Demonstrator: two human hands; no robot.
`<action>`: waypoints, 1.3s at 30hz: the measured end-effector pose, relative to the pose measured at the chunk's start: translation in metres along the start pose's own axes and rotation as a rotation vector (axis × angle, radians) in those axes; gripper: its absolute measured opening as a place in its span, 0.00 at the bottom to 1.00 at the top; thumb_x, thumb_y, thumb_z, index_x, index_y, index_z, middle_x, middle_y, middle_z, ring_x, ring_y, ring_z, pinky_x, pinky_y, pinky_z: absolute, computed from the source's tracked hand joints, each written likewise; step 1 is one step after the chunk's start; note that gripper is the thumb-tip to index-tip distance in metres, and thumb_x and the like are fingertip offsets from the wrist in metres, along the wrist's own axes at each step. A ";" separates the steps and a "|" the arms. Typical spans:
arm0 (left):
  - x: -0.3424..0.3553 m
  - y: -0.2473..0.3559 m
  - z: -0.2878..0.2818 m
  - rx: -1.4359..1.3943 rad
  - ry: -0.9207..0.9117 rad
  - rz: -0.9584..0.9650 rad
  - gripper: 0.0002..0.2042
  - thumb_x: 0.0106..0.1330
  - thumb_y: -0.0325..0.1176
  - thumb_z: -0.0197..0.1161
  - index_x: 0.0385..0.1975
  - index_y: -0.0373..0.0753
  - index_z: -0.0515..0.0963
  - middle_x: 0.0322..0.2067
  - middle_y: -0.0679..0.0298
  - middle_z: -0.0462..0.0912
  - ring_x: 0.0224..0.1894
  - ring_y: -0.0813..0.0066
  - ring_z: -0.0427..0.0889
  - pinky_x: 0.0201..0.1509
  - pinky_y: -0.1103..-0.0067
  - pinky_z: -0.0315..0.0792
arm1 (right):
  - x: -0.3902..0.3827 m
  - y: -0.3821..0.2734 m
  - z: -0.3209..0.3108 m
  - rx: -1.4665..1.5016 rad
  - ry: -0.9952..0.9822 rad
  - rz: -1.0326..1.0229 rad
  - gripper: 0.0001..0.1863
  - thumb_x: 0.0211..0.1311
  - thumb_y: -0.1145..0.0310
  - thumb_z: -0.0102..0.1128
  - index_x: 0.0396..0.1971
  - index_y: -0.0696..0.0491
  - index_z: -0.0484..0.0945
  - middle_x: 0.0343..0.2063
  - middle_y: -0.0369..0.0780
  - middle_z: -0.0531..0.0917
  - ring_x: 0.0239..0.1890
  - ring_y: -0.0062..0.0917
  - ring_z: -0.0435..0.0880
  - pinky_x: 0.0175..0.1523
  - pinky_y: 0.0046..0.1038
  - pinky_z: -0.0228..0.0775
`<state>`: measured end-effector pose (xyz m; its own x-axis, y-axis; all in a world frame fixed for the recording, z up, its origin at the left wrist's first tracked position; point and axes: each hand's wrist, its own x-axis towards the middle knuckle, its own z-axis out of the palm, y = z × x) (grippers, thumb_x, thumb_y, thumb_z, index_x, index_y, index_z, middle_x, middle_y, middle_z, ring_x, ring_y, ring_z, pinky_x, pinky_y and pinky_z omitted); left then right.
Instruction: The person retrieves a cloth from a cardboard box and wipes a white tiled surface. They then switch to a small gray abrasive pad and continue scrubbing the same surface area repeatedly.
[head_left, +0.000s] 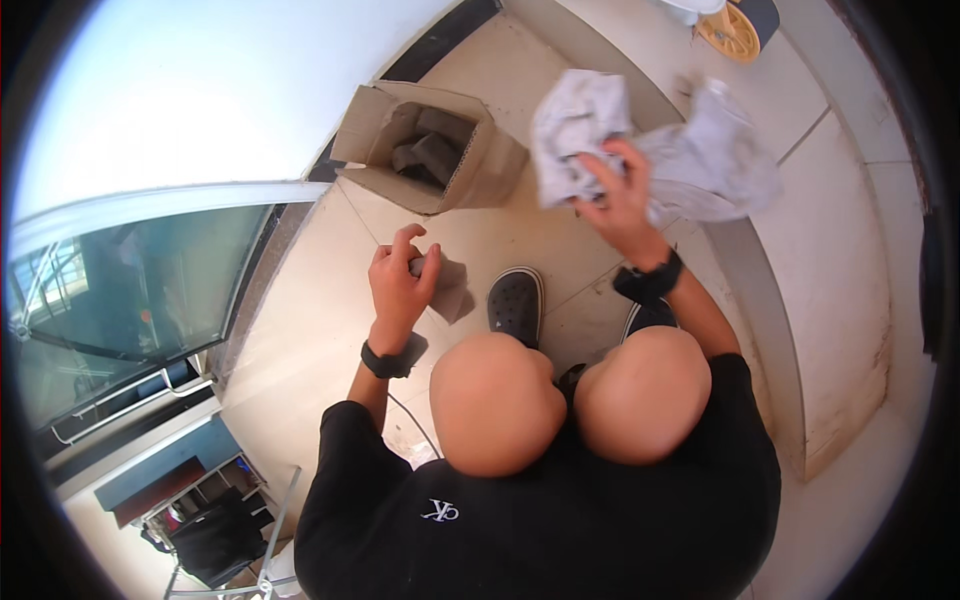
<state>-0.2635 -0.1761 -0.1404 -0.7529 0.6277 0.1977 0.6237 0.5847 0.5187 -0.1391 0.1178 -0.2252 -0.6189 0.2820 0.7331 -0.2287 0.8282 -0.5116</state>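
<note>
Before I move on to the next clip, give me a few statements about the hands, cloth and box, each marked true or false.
1. The right hand holds the cloth. True.
2. The left hand is on the cloth too. False: it is apart from the cloth, nearer the box.
3. The box is shut. False: its flaps stand open, and dark pieces show inside.
4. The box is to the left of the cloth. True.
5. The cloth is black. False: it is whitish.
6. Both wrists have black bands on them. True.
</note>
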 end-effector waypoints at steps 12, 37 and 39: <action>0.053 0.045 0.117 0.084 0.166 -0.058 0.04 0.62 0.30 0.66 0.32 0.44 0.78 0.20 0.61 0.79 0.23 0.60 0.74 0.29 0.69 0.69 | -0.127 0.105 0.045 -0.116 -0.806 0.313 0.33 0.49 0.75 0.65 0.60 0.48 0.73 0.54 0.48 0.69 0.47 0.46 0.76 0.50 0.43 0.75; 0.042 -0.050 0.085 -0.061 0.155 -0.225 0.06 0.64 0.25 0.64 0.39 0.36 0.78 0.27 0.62 0.83 0.23 0.77 0.76 0.28 0.81 0.69 | -0.102 0.093 0.140 0.217 -0.633 0.397 0.27 0.54 0.78 0.61 0.57 0.49 0.76 0.55 0.48 0.70 0.52 0.45 0.76 0.53 0.37 0.73; 0.047 -0.063 0.083 -0.076 0.129 -0.257 0.04 0.64 0.25 0.64 0.37 0.35 0.78 0.28 0.62 0.83 0.23 0.77 0.76 0.28 0.82 0.69 | -0.080 0.092 0.138 0.339 -0.519 0.592 0.27 0.53 0.79 0.61 0.56 0.48 0.77 0.54 0.48 0.70 0.51 0.43 0.76 0.52 0.35 0.73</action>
<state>-0.3212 -0.1406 -0.2331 -0.9075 0.3908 0.1538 0.3957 0.6728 0.6251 -0.2144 0.1048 -0.3932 -0.9538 0.2965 0.0478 0.0793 0.4021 -0.9122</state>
